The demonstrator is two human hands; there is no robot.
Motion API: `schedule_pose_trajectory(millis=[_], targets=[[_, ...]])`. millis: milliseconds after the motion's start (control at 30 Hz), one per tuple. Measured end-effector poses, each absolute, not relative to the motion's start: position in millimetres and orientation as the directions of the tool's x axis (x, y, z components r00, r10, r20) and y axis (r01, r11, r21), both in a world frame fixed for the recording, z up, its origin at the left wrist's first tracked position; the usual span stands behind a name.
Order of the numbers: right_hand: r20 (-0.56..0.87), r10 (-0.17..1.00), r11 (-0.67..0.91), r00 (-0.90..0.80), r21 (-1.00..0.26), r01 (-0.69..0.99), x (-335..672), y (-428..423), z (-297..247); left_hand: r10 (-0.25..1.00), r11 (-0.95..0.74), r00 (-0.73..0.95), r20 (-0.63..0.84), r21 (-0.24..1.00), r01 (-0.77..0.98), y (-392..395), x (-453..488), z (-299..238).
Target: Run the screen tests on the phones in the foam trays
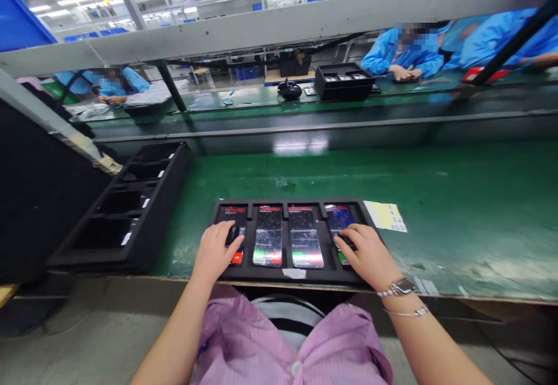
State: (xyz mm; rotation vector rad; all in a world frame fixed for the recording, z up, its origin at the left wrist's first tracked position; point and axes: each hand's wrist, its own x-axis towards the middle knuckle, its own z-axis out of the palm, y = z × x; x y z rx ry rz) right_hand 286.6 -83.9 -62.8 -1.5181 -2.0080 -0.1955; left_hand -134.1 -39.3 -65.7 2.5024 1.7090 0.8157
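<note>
A black foam tray [288, 274] lies at the table's front edge with several smartphones side by side in its slots. My left hand [217, 251] rests over the leftmost phone [235, 213], thumb and fingers apart. Above the rightmost phone [340, 215] is my right hand [362, 252], its fingers also apart and partly covering the screen. Something black shows at the fingertips of both hands. Between the hands, two phones, one left of centre [267, 236] and one right of centre [306, 236], have lit screens with green and red areas at the bottom.
A black stack of trays [143, 245] with dark-screened phones stands at left. A yellow and white paper [387, 216] lies right of the tray. Across the green table [457, 199], beyond a rail, sit a black box [344, 91] and people in blue. A grey beam [261, 24] crosses overhead.
</note>
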Motion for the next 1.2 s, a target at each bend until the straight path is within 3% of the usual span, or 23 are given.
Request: schedule_pose_trajectory(millis=[133,400,533,667,800,933,1200], targets=[[0.496,0.855,0.296,-0.149,-0.232,0.927,284.8,-87.3,-57.9,0.852,-0.424,0.289,0.436,0.251,0.87,-36.1,-137.3,-71.3],[0.396,0.905,0.297,-0.155,-0.328,0.897,286.9,-83.5,-65.6,0.889,-0.38,0.256,0.379,0.301,0.875,-38.3,-134.0,-53.6],[0.433,0.886,0.312,-0.168,-0.288,0.905,292.8,-76.7,-71.5,0.848,-0.436,0.272,0.455,0.307,0.846,-62.3,-119.9,-49.5],[0.505,0.857,0.267,-0.101,-0.268,0.926,274.6,-92.0,-66.0,0.809,-0.515,0.376,0.453,0.237,0.824,-102.7,-95.3,-63.5],[0.522,0.818,0.433,-0.243,-0.278,0.857,223.6,-125.2,-60.9,0.834,-0.466,0.353,0.424,0.202,0.861,-121.4,-85.1,-75.9],[0.472,0.807,0.475,-0.354,-0.163,0.865,189.6,-142.4,-67.7,0.838,-0.47,0.392,0.38,0.14,0.871,-121.9,-93.8,-71.3],[0.391,0.838,0.459,-0.379,-0.131,0.879,189.6,-143.6,-66.4,0.907,-0.288,0.179,0.38,0.252,0.924,-124.6,-160.0,-66.2]])
